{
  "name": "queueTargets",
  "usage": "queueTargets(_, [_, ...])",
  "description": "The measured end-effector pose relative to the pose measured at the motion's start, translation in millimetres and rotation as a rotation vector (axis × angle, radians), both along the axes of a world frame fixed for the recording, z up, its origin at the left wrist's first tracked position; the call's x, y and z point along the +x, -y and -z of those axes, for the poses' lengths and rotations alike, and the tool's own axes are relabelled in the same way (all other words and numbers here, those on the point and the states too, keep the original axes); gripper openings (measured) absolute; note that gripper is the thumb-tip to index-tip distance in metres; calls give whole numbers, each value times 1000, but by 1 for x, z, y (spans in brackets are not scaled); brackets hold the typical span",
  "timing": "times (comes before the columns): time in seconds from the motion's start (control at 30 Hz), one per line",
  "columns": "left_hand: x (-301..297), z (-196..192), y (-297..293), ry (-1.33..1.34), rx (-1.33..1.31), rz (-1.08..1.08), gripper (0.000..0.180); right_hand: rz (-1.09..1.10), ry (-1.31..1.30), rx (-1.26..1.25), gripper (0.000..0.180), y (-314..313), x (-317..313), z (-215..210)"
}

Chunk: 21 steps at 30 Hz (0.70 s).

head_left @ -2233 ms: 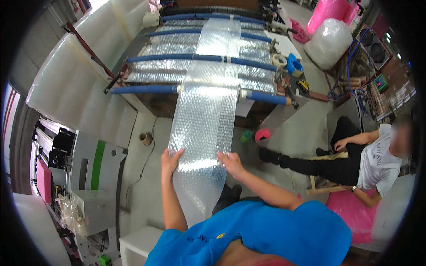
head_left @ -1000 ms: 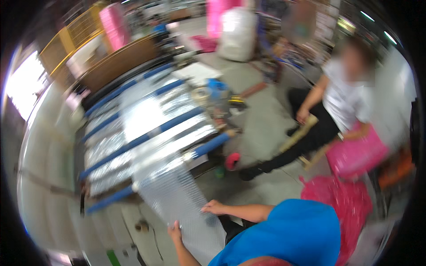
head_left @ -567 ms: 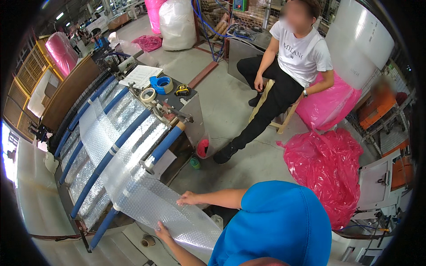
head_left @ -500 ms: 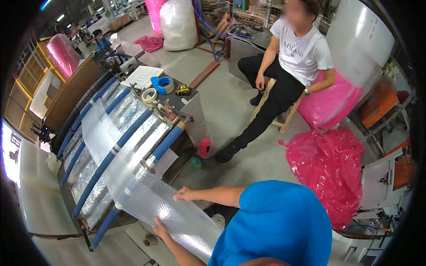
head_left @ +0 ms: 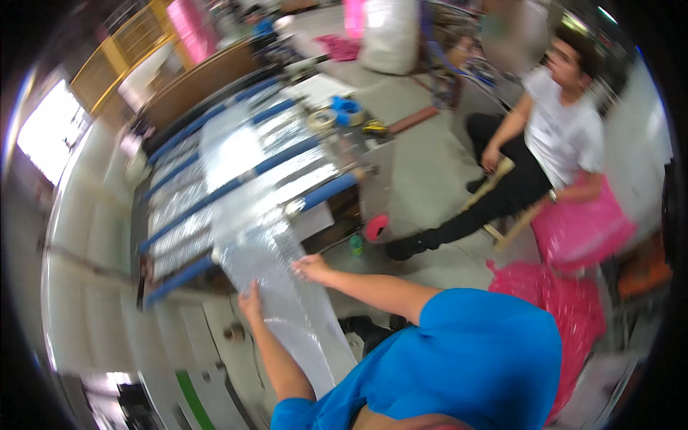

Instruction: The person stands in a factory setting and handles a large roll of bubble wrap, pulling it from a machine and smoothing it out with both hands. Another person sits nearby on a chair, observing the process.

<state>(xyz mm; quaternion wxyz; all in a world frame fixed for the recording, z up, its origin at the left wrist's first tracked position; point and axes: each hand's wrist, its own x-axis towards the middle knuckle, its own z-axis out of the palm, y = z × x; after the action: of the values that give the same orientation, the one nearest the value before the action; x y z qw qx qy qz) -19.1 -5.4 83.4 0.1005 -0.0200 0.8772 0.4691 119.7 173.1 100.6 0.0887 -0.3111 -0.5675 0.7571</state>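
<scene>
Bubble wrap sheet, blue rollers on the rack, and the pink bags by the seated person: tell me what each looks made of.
Sheet, held at its edges by the left hand and right hand: clear plastic film, glossy, bubble-dotted. Blue rollers: smooth rigid tubes, plastic or painted metal; blur leaves it open. Pink bags: thin, crinkled, shiny plastic film.

We see a seated co-worker [head_left: 545,150] in a white shirt beside a pink bag [head_left: 577,229], with more crumpled pink plastic [head_left: 573,308] nearby. Tape rolls [head_left: 337,115] sit on the bench top, and a small green bottle [head_left: 356,245] stands on the floor.
</scene>
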Motion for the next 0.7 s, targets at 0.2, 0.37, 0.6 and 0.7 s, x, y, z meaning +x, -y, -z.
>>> queueTargets(0.2, [73,10,45,-104,-99,-85,65,-145,132,-72,25,42,75,24])
queueTargets(0.37, [94,-110,61,-265,57,-38,34,-337,-73,-53,27,44,98,-57])
queueTargets(0.6, [91,-119,62,-103,259,-67,25,-257,-89,-37,28,52,95,-84])
queueTargets(0.7, [89,-73,63,-73,201,-8,31,-228,-31,-42,27,52,96,-39])
